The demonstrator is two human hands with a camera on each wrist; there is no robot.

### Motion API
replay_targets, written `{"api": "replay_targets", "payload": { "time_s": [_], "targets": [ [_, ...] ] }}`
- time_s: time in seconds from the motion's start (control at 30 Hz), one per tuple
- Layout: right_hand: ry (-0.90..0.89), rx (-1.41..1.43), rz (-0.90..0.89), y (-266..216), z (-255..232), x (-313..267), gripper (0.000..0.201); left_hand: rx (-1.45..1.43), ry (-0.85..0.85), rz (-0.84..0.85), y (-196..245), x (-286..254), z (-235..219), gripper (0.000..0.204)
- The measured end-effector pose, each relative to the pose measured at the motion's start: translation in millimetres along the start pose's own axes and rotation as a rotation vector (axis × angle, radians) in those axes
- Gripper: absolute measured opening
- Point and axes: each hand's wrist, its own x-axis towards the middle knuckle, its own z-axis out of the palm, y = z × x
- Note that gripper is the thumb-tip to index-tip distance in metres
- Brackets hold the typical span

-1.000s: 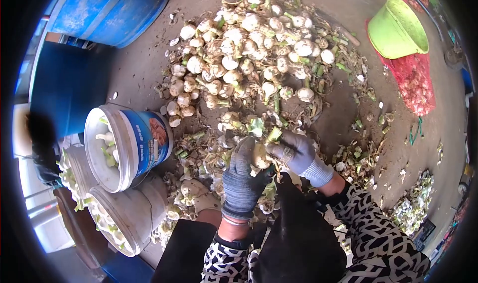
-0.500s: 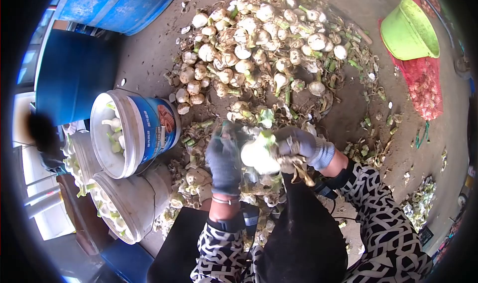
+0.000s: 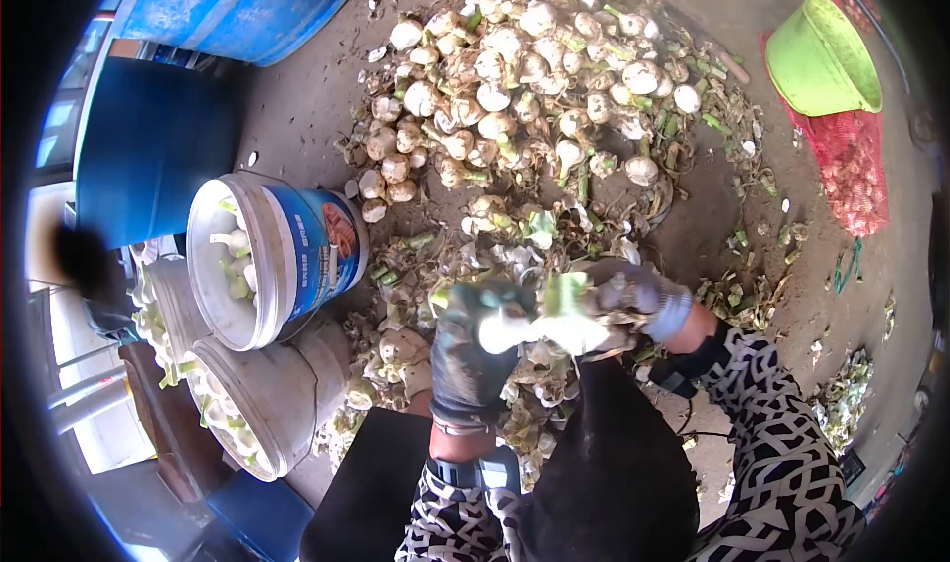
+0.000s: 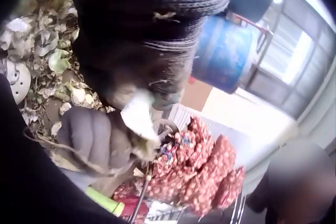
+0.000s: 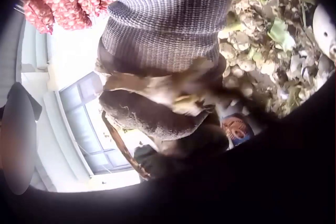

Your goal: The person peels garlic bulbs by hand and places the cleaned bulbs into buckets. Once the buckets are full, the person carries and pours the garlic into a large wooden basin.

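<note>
In the head view my gloved right hand (image 3: 633, 300) grips a white garlic bulb (image 3: 579, 332), blurred by motion, with a green stem on it. Dry brown skins (image 5: 157, 90) hang over that hand in the right wrist view. Close to the bulb's left side, my gloved left hand (image 3: 480, 349) has curled fingers and pinches a strip of white garlic skin (image 4: 139, 116). Both hands are above a litter of peelings (image 3: 515, 265), just in front of a heap of untrimmed garlic bulbs (image 3: 524, 97).
At left stand a white bucket (image 3: 277, 260) with trimmed garlic inside and a second full bucket (image 3: 277, 394). Blue barrels (image 3: 158, 151) are behind them. A lime-green basin (image 3: 826, 52) sits on a red mesh bag (image 3: 851, 176) at right. More peelings (image 3: 846, 394) lie at lower right.
The bulb's brown outer layers have been pulled back, baring white. My left hand moved away to the left, then came back to the bulb. The right hand still holds it.
</note>
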Motion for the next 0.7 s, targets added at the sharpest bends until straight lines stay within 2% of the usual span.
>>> {"api": "replay_targets", "payload": {
  "time_s": [0.03,0.07,0.13,0.17,0.2,0.23,0.27,0.33,0.4,0.47,0.53,0.57,0.6,0.67,0.7],
  "targets": [
    [-0.049,-0.037,-0.067,2,-4,-9,0.039,-0.189,0.04,-0.053,5,3,6,0.049],
    [-0.101,-0.078,-0.137,-2,1,-12,0.042,-0.334,0.021,-0.024,6,5,4,0.044],
    [0.581,-0.302,-0.181,-18,57,-64,0.047,-0.532,0.047,-0.05,18,10,-1,0.037],
    [0.479,-0.418,-0.284,-18,54,-77,0.047,-0.591,0.046,-0.032,23,11,-7,0.032],
    [0.373,-0.532,-0.389,-20,52,-83,0.048,-0.618,0.12,-0.013,27,11,-9,0.033],
    [0.142,-0.305,-0.277,-33,58,-79,0.048,-0.545,0.165,0.009,32,11,-7,0.03],
    [-0.169,-0.601,0.019,-65,64,-57,0.045,-0.474,0.209,0.029,36,10,-3,0.029],
    [-0.138,-1.483,0.052,-63,102,-16,0.04,-0.216,0.185,0.157,32,7,-5,0.032],
    [0.064,-1.928,0.098,-45,106,19,0.035,0.043,0.063,0.317,26,5,-8,0.04],
    [0.183,-1.81,-0.159,-33,106,43,0.036,0.235,0.076,0.342,24,-1,-3,0.041],
    [0.199,-1.717,-0.365,-21,105,62,0.031,0.22,0.083,0.358,27,-2,-5,0.045],
    [0.095,-1.509,-0.403,-20,101,70,0.024,0.204,0.082,0.383,30,0,-7,0.049],
    [0.052,-1.316,-0.385,-23,104,68,0.026,0.081,0.063,0.409,33,2,-10,0.045],
    [-0.018,-1.162,-0.225,-34,100,56,0.028,-0.329,0.156,0.249,43,-1,-16,0.039],
    [-0.23,-0.53,-0.058,-36,92,48,0.033,-0.455,0.124,0.203,48,1,-19,0.032]
  ]
}}
